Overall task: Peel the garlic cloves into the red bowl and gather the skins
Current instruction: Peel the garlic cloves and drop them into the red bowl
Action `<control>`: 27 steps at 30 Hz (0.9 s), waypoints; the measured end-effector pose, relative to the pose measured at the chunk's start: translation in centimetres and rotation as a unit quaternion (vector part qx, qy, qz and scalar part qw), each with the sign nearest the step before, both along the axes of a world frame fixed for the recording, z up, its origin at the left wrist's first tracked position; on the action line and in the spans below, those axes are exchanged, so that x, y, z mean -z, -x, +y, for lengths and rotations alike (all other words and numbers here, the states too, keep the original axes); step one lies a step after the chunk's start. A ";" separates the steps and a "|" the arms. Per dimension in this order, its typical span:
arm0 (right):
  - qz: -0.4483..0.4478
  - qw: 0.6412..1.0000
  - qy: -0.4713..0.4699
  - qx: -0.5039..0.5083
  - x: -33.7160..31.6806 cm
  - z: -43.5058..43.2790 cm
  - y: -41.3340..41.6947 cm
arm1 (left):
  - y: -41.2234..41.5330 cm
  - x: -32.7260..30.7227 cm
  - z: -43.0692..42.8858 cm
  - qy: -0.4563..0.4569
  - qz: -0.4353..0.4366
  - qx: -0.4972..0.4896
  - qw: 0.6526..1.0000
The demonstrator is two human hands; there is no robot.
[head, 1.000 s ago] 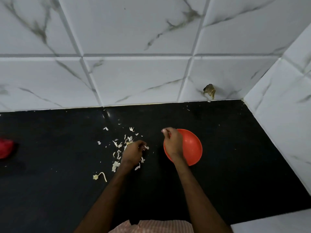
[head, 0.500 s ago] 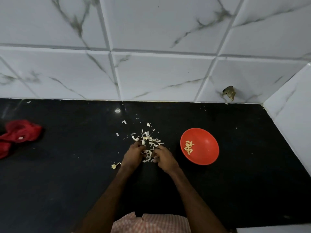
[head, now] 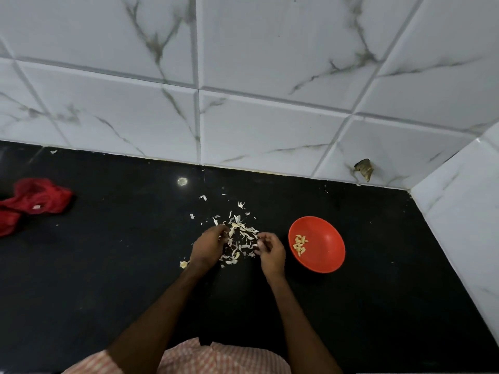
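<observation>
Where the garlic skins (head: 243,233) are strewn on the black countertop (head: 108,279), the left hand (head: 208,245) and the right hand (head: 271,251) are set at either side of the heap, fingers curled into it; whether any skin is pinched cannot be told. Peeled cloves (head: 300,245) are held in the red bowl (head: 326,263), just right of the right hand, and a crumpled red cloth (head: 35,198) is seen well apart at the left

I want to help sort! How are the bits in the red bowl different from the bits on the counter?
The cloves are yellowish pieces; the skins are whiter, thin flakes. The cloves sit together in the bowl; the skins lie scattered on the counter between the left hand and right hand. Both are small and pale.
</observation>
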State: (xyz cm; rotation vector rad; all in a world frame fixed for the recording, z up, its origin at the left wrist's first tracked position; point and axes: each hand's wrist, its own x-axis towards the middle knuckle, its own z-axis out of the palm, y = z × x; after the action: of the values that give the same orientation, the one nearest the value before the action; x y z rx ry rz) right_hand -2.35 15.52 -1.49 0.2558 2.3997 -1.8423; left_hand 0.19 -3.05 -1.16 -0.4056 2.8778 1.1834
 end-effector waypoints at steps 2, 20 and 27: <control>-0.009 1.000 0.012 0.007 0.3 -0.2 0.1 | 0.1 -0.2 0.2 0.020 0.011 0.012 1.000; 0.052 0.981 -0.165 -0.089 0.0 0.1 -0.5 | -0.4 0.6 2.6 0.125 -0.074 0.142 0.979; 0.054 0.965 -0.207 -0.153 -0.6 -0.1 -0.7 | -0.7 0.5 2.0 0.122 -0.047 0.142 0.981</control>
State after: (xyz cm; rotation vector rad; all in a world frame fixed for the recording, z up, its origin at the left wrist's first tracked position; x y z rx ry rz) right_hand -1.67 15.43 -0.93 -0.1835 2.6950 -1.2459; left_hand 0.93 -1.02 -1.63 -0.0431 2.8784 0.7510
